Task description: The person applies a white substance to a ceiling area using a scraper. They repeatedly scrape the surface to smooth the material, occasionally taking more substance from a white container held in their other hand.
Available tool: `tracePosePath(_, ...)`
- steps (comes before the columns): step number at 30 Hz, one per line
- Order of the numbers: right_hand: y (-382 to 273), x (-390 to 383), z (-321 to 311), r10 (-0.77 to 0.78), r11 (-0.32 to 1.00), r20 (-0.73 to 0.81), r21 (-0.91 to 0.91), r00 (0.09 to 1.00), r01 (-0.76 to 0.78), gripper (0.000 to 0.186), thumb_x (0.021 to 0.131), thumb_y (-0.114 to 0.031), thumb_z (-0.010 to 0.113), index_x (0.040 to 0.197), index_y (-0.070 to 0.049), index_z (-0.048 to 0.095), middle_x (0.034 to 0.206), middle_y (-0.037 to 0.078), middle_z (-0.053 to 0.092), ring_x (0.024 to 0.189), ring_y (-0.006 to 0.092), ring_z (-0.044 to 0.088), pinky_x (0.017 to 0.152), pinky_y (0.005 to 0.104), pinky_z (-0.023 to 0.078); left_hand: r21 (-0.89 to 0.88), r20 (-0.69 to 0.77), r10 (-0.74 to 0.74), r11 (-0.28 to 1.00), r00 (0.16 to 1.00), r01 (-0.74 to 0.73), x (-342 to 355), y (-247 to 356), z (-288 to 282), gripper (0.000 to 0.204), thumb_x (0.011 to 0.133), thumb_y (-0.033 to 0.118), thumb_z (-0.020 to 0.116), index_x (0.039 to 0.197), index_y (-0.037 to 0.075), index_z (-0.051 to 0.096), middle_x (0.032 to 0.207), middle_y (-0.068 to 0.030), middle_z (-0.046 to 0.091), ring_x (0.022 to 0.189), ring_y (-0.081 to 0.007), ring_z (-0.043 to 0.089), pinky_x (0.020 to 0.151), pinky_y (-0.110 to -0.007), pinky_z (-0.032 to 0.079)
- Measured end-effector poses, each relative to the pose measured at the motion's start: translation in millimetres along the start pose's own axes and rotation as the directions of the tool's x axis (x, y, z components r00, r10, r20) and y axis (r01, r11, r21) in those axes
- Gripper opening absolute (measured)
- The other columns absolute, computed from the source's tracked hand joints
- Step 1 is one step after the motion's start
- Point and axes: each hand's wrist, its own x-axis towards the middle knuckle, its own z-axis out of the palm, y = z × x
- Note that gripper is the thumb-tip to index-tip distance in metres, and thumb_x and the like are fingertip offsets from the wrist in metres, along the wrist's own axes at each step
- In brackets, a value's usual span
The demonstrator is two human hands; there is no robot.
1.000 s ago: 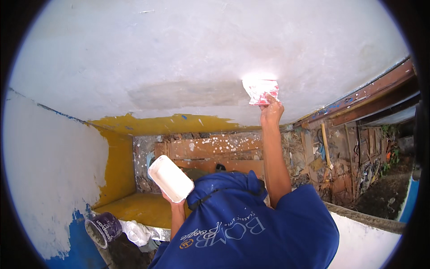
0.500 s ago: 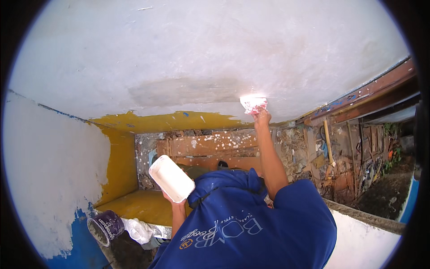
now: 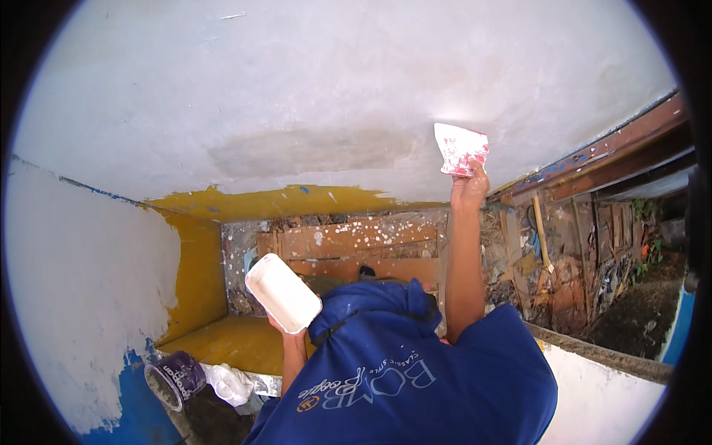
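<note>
Lower centre, the white tray (image 3: 284, 294) is held by the left hand (image 3: 289, 339); it could be tipped if this grip slackens. Right of upper centre, the smeared scraper (image 3: 457, 144) is pinched by the right hand (image 3: 470, 187); the wall (image 3: 311, 81) could be scored by a tilted edge. Compared with earlier, the scraper is shifted up and right.

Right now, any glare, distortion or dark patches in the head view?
Head view: white-smeared scraper in the right hand looks nearly washed out; tray interior bright, little texture; black fisheye surround fills the corners; ground at right is dark, detail poor.
</note>
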Motion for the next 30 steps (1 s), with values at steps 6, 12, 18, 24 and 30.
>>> tracePosePath(6,78,11,-53,0.153,0.961,-0.293,-0.178,0.944,-0.211,0.02,0.077,0.003,0.053,0.097,0.006,0.051,0.096,0.016,0.056,0.088,0.0304,0.059,0.078,0.0473,0.053,-0.034,-0.033,0.002,0.999,0.999,-0.003,-3,1,3,0.067,0.082,0.059,0.04,0.135,0.019,0.038,0.134,-0.0191,0.04,0.117,-0.0402,0.045,0.093,-0.065,0.03)
tracePosePath(12,34,3,-10,0.081,0.996,-0.052,-0.034,0.995,-0.083,0.017,0.076,0.004,0.055,0.093,0.006,0.053,0.095,0.014,0.056,0.086,0.0247,0.059,0.073,0.0384,0.052,-0.011,-0.124,0.062,0.998,0.99,-0.064,-7,5,-20,0.065,0.083,0.058,0.039,0.135,0.018,0.038,0.133,-0.0193,0.042,0.115,-0.04,0.046,0.091,-0.065,0.031)
tracePosePath(18,40,13,-47,0.081,0.97,-0.164,-0.215,0.983,-0.116,0.017,0.076,0.0,0.055,0.093,0.004,0.053,0.092,0.013,0.057,0.083,0.0248,0.06,0.071,0.0413,0.054,0.017,-0.088,0.024,1.0,0.996,-0.023,-3,1,-3,0.066,0.082,0.06,0.039,0.134,0.019,0.04,0.132,-0.0182,0.044,0.114,-0.039,0.047,0.09,-0.066,0.031)
tracePosePath(24,85,22,-63,0.189,0.886,-0.313,-0.354,0.931,-0.299,0.018,0.079,-0.002,0.053,0.097,0.002,0.051,0.092,0.013,0.057,0.082,0.0273,0.061,0.069,0.0426,0.055,0.024,-0.1,0.011,1.0,0.995,-0.009,2,-2,1,0.068,0.081,0.062,0.039,0.134,0.019,0.039,0.131,-0.0177,0.044,0.114,-0.0389,0.047,0.09,-0.065,0.031)
tracePosePath(30,45,12,-45,0.19,0.981,0.119,0.013,0.974,-0.193,0.027,0.076,-0.005,0.056,0.1,0.005,0.052,0.099,0.015,0.059,0.085,0.0245,0.061,0.077,0.0368,0.053,0.044,-0.068,0.029,0.999,0.997,-0.026,-1,-1,-1,0.074,0.079,0.065,0.041,0.136,0.018,0.035,0.132,-0.0186,0.043,0.116,-0.0397,0.045,0.092,-0.065,0.032)
